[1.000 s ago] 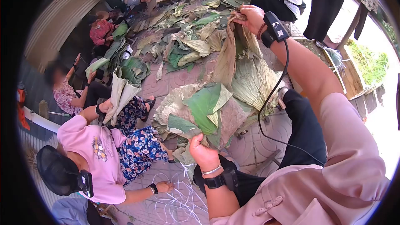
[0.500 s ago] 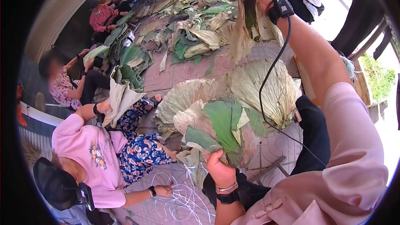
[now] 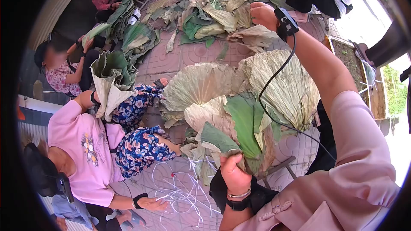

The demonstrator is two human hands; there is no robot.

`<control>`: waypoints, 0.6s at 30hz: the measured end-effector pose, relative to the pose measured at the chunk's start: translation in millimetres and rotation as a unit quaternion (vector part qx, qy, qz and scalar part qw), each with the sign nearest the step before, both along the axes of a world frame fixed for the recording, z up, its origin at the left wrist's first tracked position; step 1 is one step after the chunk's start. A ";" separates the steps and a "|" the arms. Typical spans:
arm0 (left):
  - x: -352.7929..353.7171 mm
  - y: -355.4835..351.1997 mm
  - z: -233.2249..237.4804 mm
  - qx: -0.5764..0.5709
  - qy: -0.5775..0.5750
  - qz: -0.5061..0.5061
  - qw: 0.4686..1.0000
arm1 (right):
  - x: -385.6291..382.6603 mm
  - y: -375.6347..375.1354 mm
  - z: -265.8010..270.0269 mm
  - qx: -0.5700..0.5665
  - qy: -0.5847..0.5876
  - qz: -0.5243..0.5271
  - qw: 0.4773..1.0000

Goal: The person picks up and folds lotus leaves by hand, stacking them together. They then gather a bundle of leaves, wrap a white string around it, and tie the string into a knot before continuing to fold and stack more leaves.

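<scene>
My left hand is closed around the lower end of a bunch of large lotus leaves, green and pale dry ones together. Wide dried leaves with radiating veins fan out just beyond that bunch. My right hand is stretched far forward, fingertips at the near edge of the leaf pile, its fingers uncurled and partly turned away. Directly below it lies a crumpled brownish leaf. A black device with a cable is strapped to my right wrist.
A person in a pink shirt sits at the left, holding a rolled leaf. White strips lie tangled on the paving near that person's open hand. Other people sit at the far left. A planter stands at the right.
My right hand has come down to the pile, and the leaf that hung from it now lies below it. My left hand keeps its bunch. The pink-shirted person's lower hand has opened.
</scene>
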State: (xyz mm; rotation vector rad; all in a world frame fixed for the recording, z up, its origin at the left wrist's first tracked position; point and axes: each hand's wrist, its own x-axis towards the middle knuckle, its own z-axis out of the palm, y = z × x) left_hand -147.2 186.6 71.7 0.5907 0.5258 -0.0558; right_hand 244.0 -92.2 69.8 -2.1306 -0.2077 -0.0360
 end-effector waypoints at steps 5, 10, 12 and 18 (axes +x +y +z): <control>-1.4 0.3 -5.1 -0.029 -0.031 -0.007 0.999 | -95.2 17.8 55.9 0.218 0.170 -0.085 0.957; -1.4 -0.5 -1.7 -0.014 -0.048 -0.005 0.999 | -213.3 26.4 94.3 0.238 0.185 0.012 0.953; -0.4 -2.7 -5.1 -0.016 -0.078 0.011 0.997 | -258.0 31.2 101.1 0.244 0.226 0.066 0.941; 3.1 -5.5 1.0 -0.032 -0.103 0.008 0.994 | -364.9 63.2 98.0 0.161 0.264 0.124 0.943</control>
